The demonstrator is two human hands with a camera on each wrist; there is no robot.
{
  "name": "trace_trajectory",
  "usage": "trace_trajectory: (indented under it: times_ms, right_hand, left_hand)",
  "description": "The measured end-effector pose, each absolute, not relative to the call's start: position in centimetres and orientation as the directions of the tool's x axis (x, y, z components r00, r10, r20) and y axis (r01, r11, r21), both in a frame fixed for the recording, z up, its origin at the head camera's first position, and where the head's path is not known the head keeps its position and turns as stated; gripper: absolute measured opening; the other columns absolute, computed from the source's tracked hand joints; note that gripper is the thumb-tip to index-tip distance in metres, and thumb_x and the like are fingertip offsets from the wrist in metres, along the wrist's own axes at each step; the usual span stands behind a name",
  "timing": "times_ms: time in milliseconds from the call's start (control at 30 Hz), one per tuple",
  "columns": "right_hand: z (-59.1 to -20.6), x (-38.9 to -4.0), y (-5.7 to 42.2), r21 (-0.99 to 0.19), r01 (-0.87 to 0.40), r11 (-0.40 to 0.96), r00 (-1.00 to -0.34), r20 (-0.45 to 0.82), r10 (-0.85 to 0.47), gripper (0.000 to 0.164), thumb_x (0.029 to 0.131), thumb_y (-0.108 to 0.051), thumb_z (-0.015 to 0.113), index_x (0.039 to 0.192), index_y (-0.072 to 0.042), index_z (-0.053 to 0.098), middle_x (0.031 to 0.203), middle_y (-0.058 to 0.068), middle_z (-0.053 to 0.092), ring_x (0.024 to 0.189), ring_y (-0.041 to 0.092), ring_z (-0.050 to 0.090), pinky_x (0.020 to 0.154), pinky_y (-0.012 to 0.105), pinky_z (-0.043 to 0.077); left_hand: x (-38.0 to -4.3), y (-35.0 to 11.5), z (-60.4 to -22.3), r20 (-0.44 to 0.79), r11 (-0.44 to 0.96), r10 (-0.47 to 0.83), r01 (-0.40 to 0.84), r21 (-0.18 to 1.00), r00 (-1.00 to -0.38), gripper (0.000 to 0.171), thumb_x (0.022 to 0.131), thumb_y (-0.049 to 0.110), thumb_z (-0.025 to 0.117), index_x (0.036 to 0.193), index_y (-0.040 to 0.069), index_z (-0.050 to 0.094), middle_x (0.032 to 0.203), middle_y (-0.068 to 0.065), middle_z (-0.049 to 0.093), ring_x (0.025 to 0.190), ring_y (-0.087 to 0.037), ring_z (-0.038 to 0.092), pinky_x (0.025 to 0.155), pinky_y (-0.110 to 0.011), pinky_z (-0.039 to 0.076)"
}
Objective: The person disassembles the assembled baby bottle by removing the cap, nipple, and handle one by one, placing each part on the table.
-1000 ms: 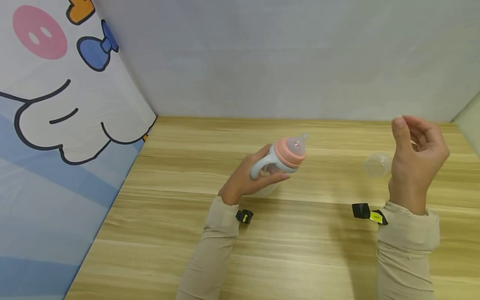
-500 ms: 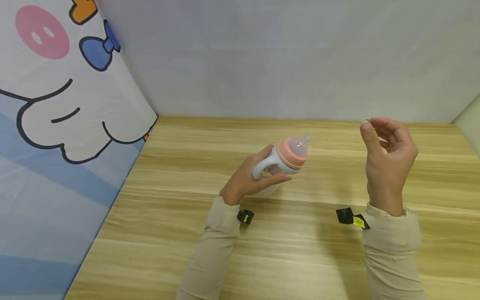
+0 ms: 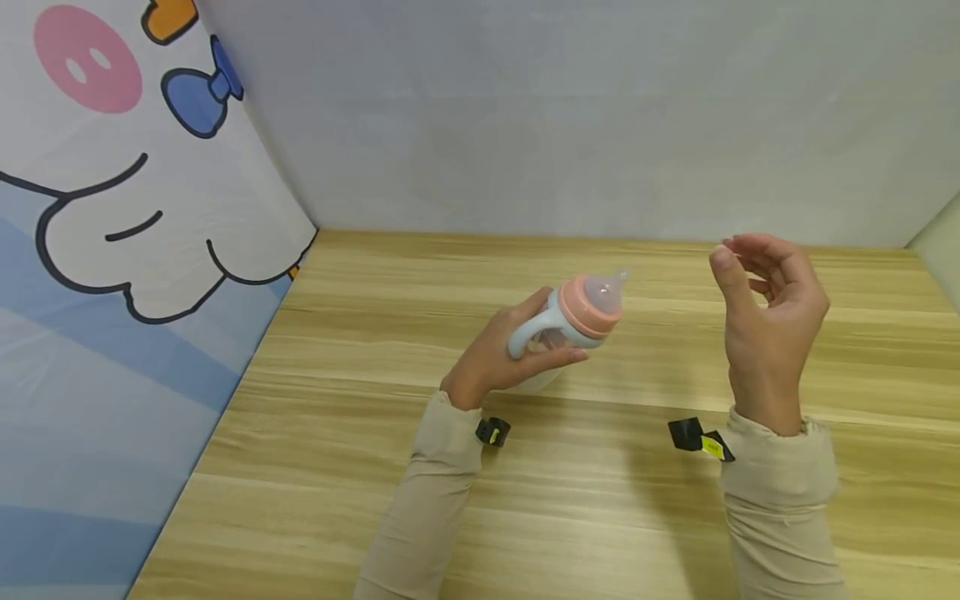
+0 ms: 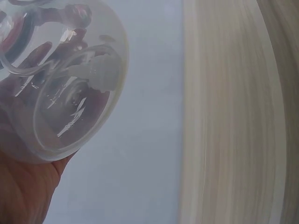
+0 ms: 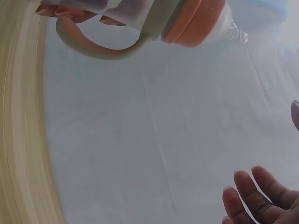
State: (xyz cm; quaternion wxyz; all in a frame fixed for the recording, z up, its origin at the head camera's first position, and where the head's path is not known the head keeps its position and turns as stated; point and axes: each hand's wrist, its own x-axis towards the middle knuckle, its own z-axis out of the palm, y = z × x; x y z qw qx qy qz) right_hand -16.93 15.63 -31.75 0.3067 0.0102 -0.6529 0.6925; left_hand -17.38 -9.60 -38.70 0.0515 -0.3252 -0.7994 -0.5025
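My left hand [image 3: 498,346] grips a clear baby bottle [image 3: 588,307] around its body, holding it tilted above the table. The bottle has a pink collar, pale blue handles and a clear nipple that points up and to the right. In the left wrist view the bottle's see-through base [image 4: 77,107] faces the camera, with a tube and a weighted end inside. To the right of the bottle, my right hand [image 3: 776,325] is raised with loosely bent fingers, thumb apart from them. Nothing is between them. Right fingertips [image 5: 245,182] show in the right wrist view, apart from the bottle.
Under both hands lies a wood-grain table [image 3: 585,483]. A pale wall [image 3: 562,117] rises behind its far edge. At the left hangs a cartoon-printed panel [image 3: 172,242]. Each cuff carries a small black strap piece [image 3: 685,434].
My right hand has moved left, nearer the bottle. The clear cup-like cover seen beside it earlier is now hidden from view. The left hand and bottle have barely shifted.
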Motion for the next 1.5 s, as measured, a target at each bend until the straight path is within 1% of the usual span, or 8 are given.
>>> trace_trajectory:
  times_ms: [233,433,667,733,967,1167,1300,1500]
  right_hand:
    - [-31.7,-16.7,15.0,-0.898,-0.439,0.025,-0.822,0.413,0.393,0.026,0.084,-0.011,0.08,0.107,-0.005,0.072,0.1,-0.004,0.072,0.097,0.011,0.064,0.086,0.025,0.037]
    - [-31.8,-16.6,14.4,-0.905,-0.42,0.069,-0.832,0.414,0.369,0.023,0.085,-0.012,0.079,0.107,-0.01,0.072,0.1,-0.006,0.072,0.097,0.01,0.064,0.085,0.026,0.036]
    - [-32.2,-15.9,13.5,-0.907,-0.393,0.152,-0.867,0.421,0.268,0.029,0.09,-0.018,0.076,0.115,-0.006,0.069,0.105,-0.011,0.07,0.101,0.009,0.064,0.088,0.026,0.039]
    - [-32.3,-16.0,13.3,-0.907,-0.396,0.142,-0.875,0.419,0.241,0.028,0.09,-0.016,0.075,0.115,-0.007,0.069,0.105,-0.01,0.07,0.102,0.009,0.064,0.088,0.026,0.04]
    - [-32.5,-16.1,11.9,-0.915,-0.402,-0.038,-0.911,0.396,0.115,0.024,0.093,-0.005,0.07,0.116,-0.001,0.066,0.107,-0.001,0.071,0.103,0.014,0.062,0.085,0.026,0.041]
    - [-32.8,-15.5,10.5,-0.921,-0.39,-0.019,-0.92,0.389,0.054,0.026,0.092,-0.003,0.07,0.118,0.0,0.065,0.109,-0.002,0.07,0.102,0.013,0.063,0.087,0.027,0.042]
    - [-33.0,-15.1,9.8,-0.928,-0.373,0.007,-0.927,0.373,0.029,0.028,0.092,-0.005,0.071,0.119,-0.001,0.064,0.11,-0.001,0.07,0.099,0.013,0.063,0.088,0.026,0.044]
    - [-33.2,-14.7,9.0,-0.936,-0.344,0.069,-0.938,0.347,0.024,0.03,0.092,-0.01,0.072,0.12,-0.004,0.065,0.114,0.0,0.07,0.1,0.015,0.063,0.084,0.025,0.048]
  left_hand:
    - [-17.2,-9.5,-38.5,0.417,0.277,0.477,0.582,0.764,-0.774,0.053,0.088,0.022,0.079,0.134,0.011,0.052,0.104,-0.001,0.069,0.084,-0.008,0.066,0.077,-0.028,0.058]
    - [-17.3,-9.2,-38.5,0.401,0.306,0.47,0.572,0.761,-0.786,0.054,0.088,0.024,0.079,0.134,0.012,0.053,0.106,-0.001,0.069,0.085,-0.007,0.066,0.078,-0.024,0.056]
    - [-17.0,-8.9,-38.6,0.392,0.328,0.466,0.566,0.756,-0.793,0.05,0.087,0.027,0.08,0.128,0.013,0.054,0.102,0.002,0.069,0.084,-0.006,0.066,0.078,-0.02,0.055]
    - [-17.0,-8.8,-38.5,0.395,0.329,0.465,0.569,0.754,-0.793,0.051,0.087,0.027,0.08,0.128,0.013,0.054,0.103,0.001,0.069,0.084,-0.006,0.066,0.078,-0.02,0.055]
    - [-17.3,-8.6,-38.2,0.378,0.371,0.451,0.555,0.744,-0.809,0.052,0.086,0.029,0.081,0.127,0.011,0.054,0.101,-0.001,0.07,0.083,-0.007,0.065,0.075,-0.022,0.056]
    - [-17.1,-8.5,-38.1,0.362,0.416,0.446,0.547,0.726,-0.819,0.052,0.087,0.033,0.08,0.126,0.013,0.053,0.098,0.001,0.068,0.079,-0.007,0.062,0.072,-0.021,0.054]
    - [-17.0,-8.5,-38.0,0.376,0.41,0.462,0.569,0.713,-0.803,0.049,0.088,0.034,0.079,0.125,0.014,0.053,0.093,0.003,0.067,0.076,-0.005,0.062,0.07,-0.022,0.054]
    - [-16.9,-8.5,-37.8,0.388,0.375,0.489,0.59,0.715,-0.781,0.043,0.089,0.032,0.078,0.121,0.016,0.054,0.088,0.005,0.066,0.074,-0.003,0.062,0.068,-0.016,0.052]
